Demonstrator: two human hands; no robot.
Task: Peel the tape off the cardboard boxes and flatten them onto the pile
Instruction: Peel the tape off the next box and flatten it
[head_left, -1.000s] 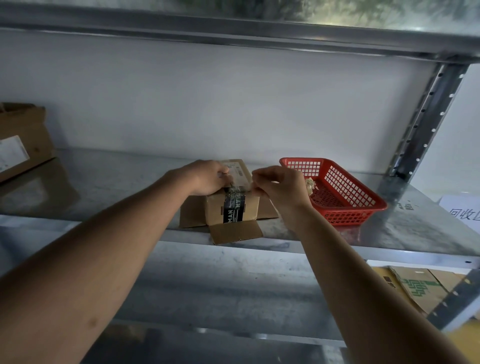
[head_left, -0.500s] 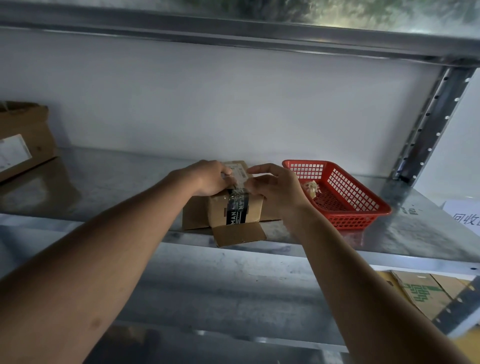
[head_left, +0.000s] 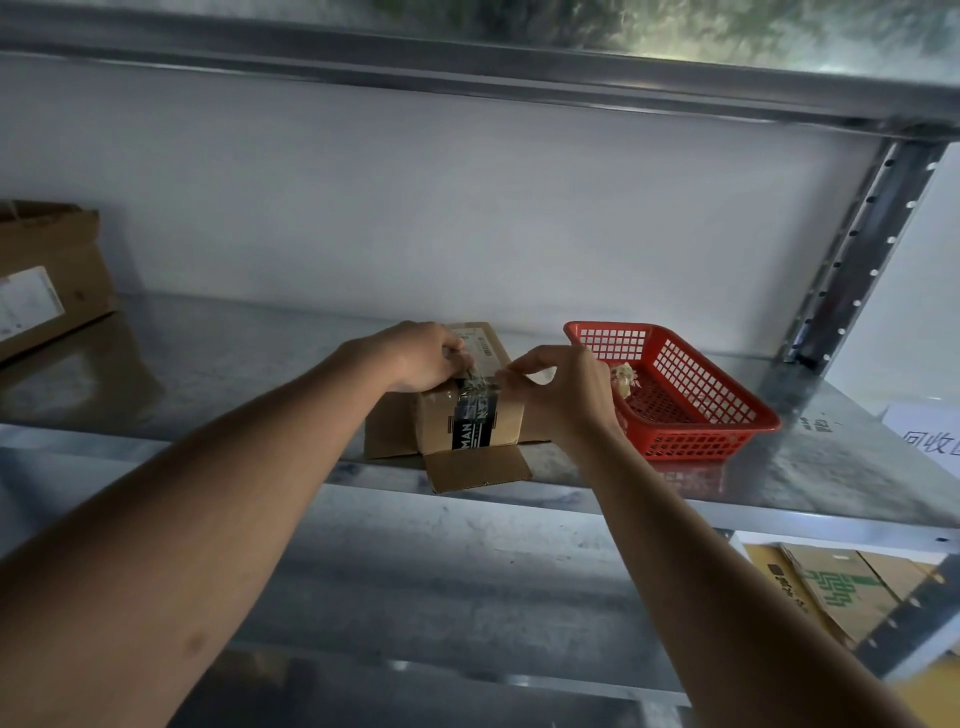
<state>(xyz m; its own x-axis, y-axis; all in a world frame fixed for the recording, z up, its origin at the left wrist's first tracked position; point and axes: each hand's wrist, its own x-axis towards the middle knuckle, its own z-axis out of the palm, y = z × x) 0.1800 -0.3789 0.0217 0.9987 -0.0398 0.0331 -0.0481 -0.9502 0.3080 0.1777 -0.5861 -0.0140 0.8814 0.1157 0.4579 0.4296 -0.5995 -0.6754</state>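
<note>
A small brown cardboard box (head_left: 506, 423) lies on the metal shelf (head_left: 234, 374), its front flap open and hanging over the shelf edge. A black printed tape band (head_left: 471, 428) runs over its front face and top. My left hand (head_left: 415, 356) rests curled on the box top and holds it down at the left of the tape. My right hand (head_left: 563, 384) pinches a strip of clear tape (head_left: 485, 382) that stretches from the box top to its fingertips.
A red plastic basket (head_left: 727, 405) with a crumpled tape wad (head_left: 623, 376) stands right of the box. A larger cardboard box (head_left: 47, 275) sits at the shelf's far left. Flattened cardboard (head_left: 831, 587) lies on the lower level at right. A shelf upright (head_left: 857, 260) rises at the right.
My right hand went to the box top, took hold of the clear tape and now pulls it a little to the right. My left hand stays on the box.
</note>
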